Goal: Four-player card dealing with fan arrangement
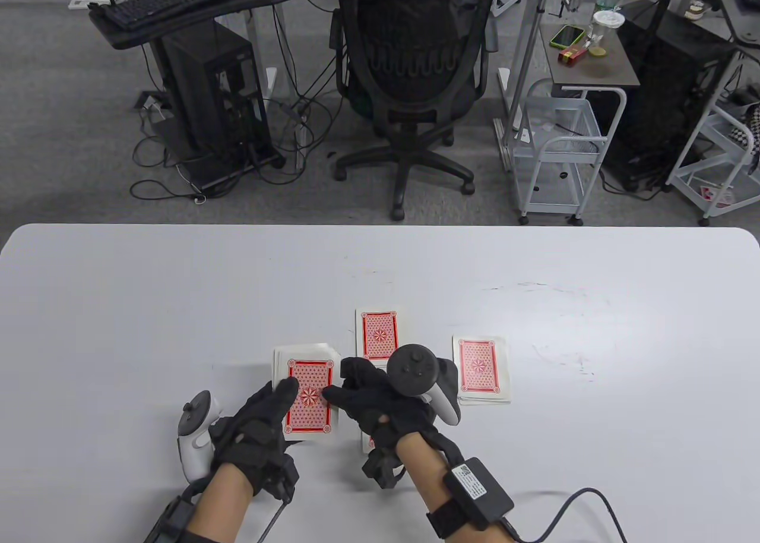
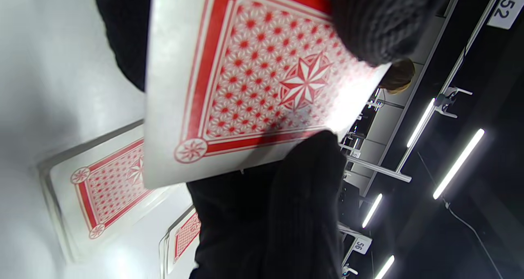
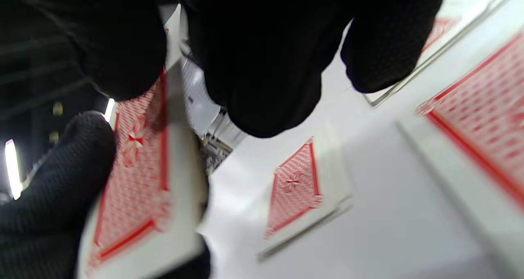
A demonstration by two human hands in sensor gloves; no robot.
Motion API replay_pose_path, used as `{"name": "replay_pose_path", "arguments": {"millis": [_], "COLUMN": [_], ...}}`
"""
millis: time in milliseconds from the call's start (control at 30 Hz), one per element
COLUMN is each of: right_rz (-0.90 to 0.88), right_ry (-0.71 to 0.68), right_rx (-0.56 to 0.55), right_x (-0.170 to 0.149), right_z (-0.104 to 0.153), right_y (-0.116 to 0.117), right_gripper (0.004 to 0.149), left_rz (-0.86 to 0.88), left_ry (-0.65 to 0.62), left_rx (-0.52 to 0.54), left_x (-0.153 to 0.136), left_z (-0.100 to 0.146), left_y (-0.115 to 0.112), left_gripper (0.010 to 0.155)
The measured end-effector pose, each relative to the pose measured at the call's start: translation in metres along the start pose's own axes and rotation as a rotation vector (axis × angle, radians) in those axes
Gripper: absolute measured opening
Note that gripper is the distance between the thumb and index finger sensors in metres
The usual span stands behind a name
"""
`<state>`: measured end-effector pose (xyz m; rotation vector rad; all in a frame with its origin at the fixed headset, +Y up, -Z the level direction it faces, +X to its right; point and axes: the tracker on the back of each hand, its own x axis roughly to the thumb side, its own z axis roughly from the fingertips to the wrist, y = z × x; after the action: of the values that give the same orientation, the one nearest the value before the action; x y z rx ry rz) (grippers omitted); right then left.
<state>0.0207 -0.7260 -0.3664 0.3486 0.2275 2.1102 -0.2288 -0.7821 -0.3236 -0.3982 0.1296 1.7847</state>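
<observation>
My left hand (image 1: 279,403) holds a deck of red-backed cards (image 1: 309,397) just above the table. My right hand (image 1: 341,388) reaches across to it, thumb on the top card (image 2: 254,78) and fingers at its right edge, pinching it. Face-down piles lie on the white table (image 1: 148,305): one partly under the held deck (image 1: 306,351), one further back in the middle (image 1: 378,334), one to the right (image 1: 482,369). The corner of another pile (image 1: 367,443) shows under my right wrist. The right wrist view shows the deck (image 3: 139,189) and a pile (image 3: 299,189) beyond it.
An office chair (image 1: 412,79) stands past the table's far edge, with a computer tower (image 1: 217,91) to its left and a white cart (image 1: 558,145) to its right. A cable (image 1: 570,507) runs from my right forearm along the near edge.
</observation>
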Motion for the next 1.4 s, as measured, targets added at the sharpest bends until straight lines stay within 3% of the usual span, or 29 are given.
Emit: {"name": "replay_pose_path", "arguments": {"millis": [200,400,500,633,800,967,1100,1200,1300,1400], "right_rz": [-0.079,-0.154,-0.126,-0.076,0.095,0.414,0.802,0.973,0.939,0.644], "right_ry": [-0.013,-0.008,0.001,0.049,0.153,0.260,0.345,0.357,0.316,0.266], "right_rx": [-0.022,-0.022,-0.019,0.003,0.047,0.101,0.115,0.106,0.110,0.101], "right_x": [-0.009,-0.010,-0.002,0.007,0.011,0.014,0.013,0.013,0.019,0.028], "right_z": [-0.001,-0.007,-0.019,-0.045,-0.083,-0.112,-0.122,-0.124,-0.121,-0.112], "right_y": [-0.001,-0.005,-0.006,-0.005,0.013,0.049,0.075,0.085,0.080,0.058], "right_gripper": [0.051,0.056,0.061,0.066,0.071,0.074,0.076,0.074,0.074,0.068], "left_rz": [-0.013,0.065,0.076,0.084,0.132,0.129,0.105,0.092,0.099,0.107], "left_ry": [0.002,0.020,0.009,-0.018,0.005,0.015,0.013,0.013,0.006,0.004], "left_rx": [-0.004,-0.024,0.032,0.206,0.365,0.348,0.323,0.310,0.293,0.283], "left_x": [-0.001,0.000,0.008,0.016,0.014,0.013,0.014,0.014,0.014,0.014], "left_z": [-0.001,-0.003,-0.001,0.006,0.014,0.009,0.006,0.004,0.002,0.001], "left_y": [0.000,0.011,0.028,0.066,0.098,0.099,0.094,0.091,0.087,0.084], "left_gripper": [0.046,0.047,0.047,0.047,0.047,0.047,0.047,0.047,0.047,0.047]}}
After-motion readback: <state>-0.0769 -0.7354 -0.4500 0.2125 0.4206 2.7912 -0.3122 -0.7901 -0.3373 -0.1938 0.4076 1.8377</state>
